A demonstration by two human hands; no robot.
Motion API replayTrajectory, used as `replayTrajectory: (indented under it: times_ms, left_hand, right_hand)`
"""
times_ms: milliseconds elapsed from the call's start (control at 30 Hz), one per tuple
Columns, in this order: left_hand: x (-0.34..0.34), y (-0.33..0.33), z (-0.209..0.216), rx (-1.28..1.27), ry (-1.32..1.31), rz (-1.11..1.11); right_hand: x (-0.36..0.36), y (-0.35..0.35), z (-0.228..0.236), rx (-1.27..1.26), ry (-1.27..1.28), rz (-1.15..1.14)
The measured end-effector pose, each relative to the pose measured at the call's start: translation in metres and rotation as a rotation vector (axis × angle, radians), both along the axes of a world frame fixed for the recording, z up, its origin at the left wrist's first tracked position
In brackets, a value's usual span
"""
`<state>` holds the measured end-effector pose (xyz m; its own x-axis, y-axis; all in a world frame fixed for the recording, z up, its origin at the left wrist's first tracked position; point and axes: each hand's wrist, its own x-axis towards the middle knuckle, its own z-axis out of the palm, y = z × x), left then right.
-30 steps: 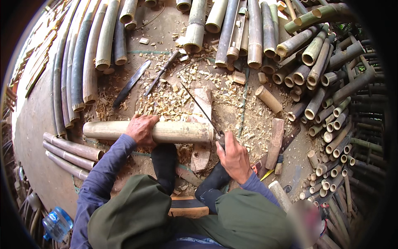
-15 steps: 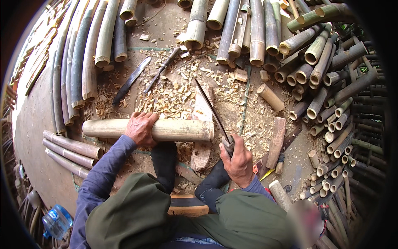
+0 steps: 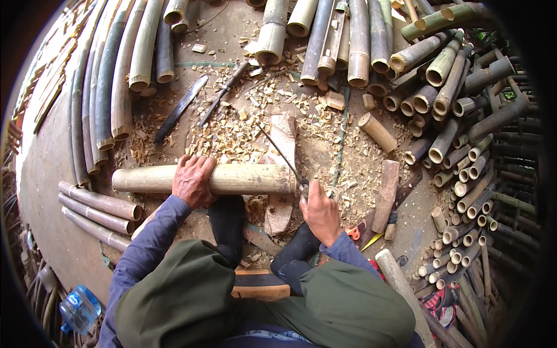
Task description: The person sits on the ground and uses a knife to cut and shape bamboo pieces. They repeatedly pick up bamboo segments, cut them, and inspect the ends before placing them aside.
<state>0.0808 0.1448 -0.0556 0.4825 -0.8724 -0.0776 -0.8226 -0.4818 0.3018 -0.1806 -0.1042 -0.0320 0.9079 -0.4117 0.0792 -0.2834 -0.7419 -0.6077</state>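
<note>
A thick pale bamboo section (image 3: pixel 249 179) lies crosswise in front of my knees, its right end resting over a flat wooden block (image 3: pixel 282 132). My left hand (image 3: pixel 194 181) is closed over the middle of the bamboo, fingers wrapped on its far side. In my right hand (image 3: pixel 321 213) is the handle of a long, dark-bladed knife (image 3: pixel 282 154). The blade slants up and to the left across the bamboo's right end, over the block; whether it touches the bamboo is hard to tell.
Beyond the bamboo lie a broad knife (image 3: pixel 181 110) and a narrow one (image 3: pixel 224 94) among wood chips (image 3: pixel 232 139). Bamboo tubes (image 3: pixel 122 75) line the left, far and right sides. A short log (image 3: pixel 385 196) and a short bamboo piece (image 3: pixel 377 132) are at right. A water bottle (image 3: pixel 80 308) stands lower left.
My right hand has moved left and slightly up, bringing the knife lower and flatter across the bamboo's right end. My left hand keeps its hold; the whole view has shifted slightly.
</note>
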Motion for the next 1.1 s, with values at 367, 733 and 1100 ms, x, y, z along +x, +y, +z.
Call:
replayTrajectory:
  times_ms: [367,733,1100]
  left_hand:
    - [0.000,-0.002,0.003,0.000,0.005,-0.003]
    - [-0.005,-0.001,0.001,-0.060,-0.028,0.013]
    - [-0.018,0.013,-0.014,-0.119,-0.186,0.069]
  right_hand:
    - [-0.002,0.000,-0.003,0.120,0.183,-0.051]
    - [0.003,-0.003,0.005,-0.064,0.130,0.020]
    - [0.018,0.000,0.049,-0.025,-0.023,0.016]
